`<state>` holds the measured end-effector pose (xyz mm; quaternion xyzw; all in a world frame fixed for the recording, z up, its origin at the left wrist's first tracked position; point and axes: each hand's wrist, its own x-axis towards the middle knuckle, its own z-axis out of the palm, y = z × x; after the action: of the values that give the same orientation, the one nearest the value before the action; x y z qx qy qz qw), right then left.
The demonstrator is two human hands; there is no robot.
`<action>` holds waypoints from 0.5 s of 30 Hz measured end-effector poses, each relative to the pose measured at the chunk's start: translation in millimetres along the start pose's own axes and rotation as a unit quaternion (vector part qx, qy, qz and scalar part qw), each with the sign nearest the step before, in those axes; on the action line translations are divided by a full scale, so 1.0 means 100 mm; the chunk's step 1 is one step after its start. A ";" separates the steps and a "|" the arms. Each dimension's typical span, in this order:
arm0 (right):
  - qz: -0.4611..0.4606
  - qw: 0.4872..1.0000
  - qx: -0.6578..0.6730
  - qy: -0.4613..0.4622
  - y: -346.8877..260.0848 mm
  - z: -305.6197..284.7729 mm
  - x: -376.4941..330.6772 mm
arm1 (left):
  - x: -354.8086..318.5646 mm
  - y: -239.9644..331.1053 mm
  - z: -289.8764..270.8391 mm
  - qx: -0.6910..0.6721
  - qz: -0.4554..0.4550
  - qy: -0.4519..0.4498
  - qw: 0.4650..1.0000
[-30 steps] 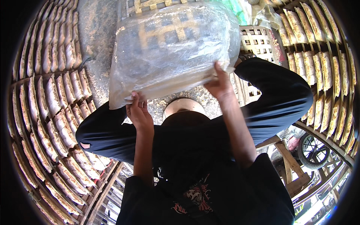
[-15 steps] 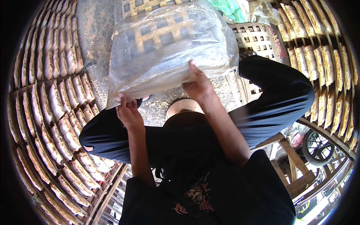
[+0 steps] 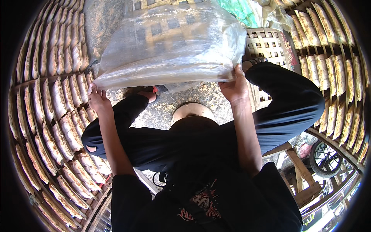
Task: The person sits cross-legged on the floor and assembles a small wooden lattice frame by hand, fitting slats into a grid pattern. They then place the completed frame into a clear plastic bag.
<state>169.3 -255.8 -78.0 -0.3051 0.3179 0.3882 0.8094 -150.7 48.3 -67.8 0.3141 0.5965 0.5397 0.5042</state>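
A large clear plastic bag is stretched out in front of me, above my knees. My left hand pinches its lower left corner. My right hand grips its right edge. Through the plastic I see a woven bamboo tray underneath. I sit on a low round wooden stool, with my legs in black trousers bent to either side.
Bamboo racks holding rows of pale flat crackers curve along the left, and more racks run along the right. A woven bamboo tray lies on the gritty ground ahead. A small wheel and wooden frame stand at lower right.
My hands have moved apart along the bag's lower edge, pulling it wider and flatter. The right hand went to the right, the left hand further left.
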 end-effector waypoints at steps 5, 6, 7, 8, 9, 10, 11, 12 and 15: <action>0.013 0.999 -0.045 -0.019 0.19 -0.04 0.02 | -0.51 -0.26 0.21 0.038 -0.099 -0.002 0.994; 0.019 0.997 -0.072 -0.017 0.28 -0.02 -0.02 | -0.74 -0.28 0.26 0.039 -0.121 -0.027 0.992; 0.035 0.994 -0.098 -0.024 0.37 0.00 -0.04 | -0.81 -0.37 0.26 0.021 -0.144 -0.055 0.988; 0.050 0.992 -0.116 -0.012 0.50 0.03 -0.07 | -0.84 -0.46 0.26 0.025 -0.142 -0.076 0.987; 0.062 0.989 -0.135 0.003 0.62 0.06 -0.10 | -0.87 -0.56 0.28 0.029 -0.144 -0.098 0.984; 0.075 0.985 -0.154 0.019 0.73 0.10 -0.12 | -0.88 -0.62 0.28 0.033 -0.146 -0.119 0.981; 0.085 0.981 -0.170 0.030 0.83 0.13 -0.12 | -0.87 -0.63 0.28 0.016 -0.161 -0.138 0.977; 0.095 0.977 -0.184 0.041 0.91 0.17 -0.11 | -0.87 -0.65 0.27 0.019 -0.160 -0.136 0.977; 0.082 0.977 -0.187 0.053 0.84 0.11 0.01 | -0.81 -0.70 0.19 0.033 -0.147 -0.120 0.981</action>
<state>104.0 -204.0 -92.7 -0.4445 0.3057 0.4891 0.6854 -97.0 -34.8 -112.3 0.3019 0.5888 0.3980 0.6354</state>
